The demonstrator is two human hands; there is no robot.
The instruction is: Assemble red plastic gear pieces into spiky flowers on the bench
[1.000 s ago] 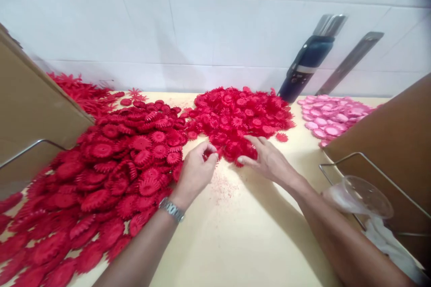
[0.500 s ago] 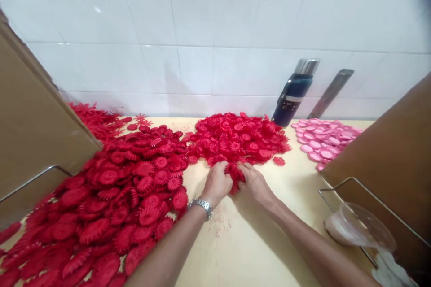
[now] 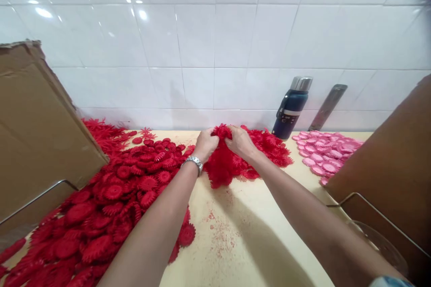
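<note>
My left hand (image 3: 206, 144), with a metal watch at the wrist, and my right hand (image 3: 242, 143) are closed on a red frilly flower-like piece (image 3: 221, 163). They grip it by its top edge on either side, and its blurred lower part hangs in front of the middle pile of red fringed discs (image 3: 267, 149). Whether it is one piece or several together, I cannot tell. A larger heap of red discs with toothed rims (image 3: 114, 215) spreads to the left of my left forearm.
Cardboard panels (image 3: 33, 112) with wire stands flank the table (image 3: 235, 242). A dark blue flask (image 3: 291, 110) stands by the tiled wall beside pink discs (image 3: 328, 152). Red star-shaped pieces (image 3: 104, 134) lie back left. A clear cup (image 3: 380, 242) sits behind my right forearm. Red crumbs dot the tabletop.
Both hands have moved away from me and up, over the middle pile. The red piece bunched between them now hangs down from the fingers. The camera view has tilted upward.
</note>
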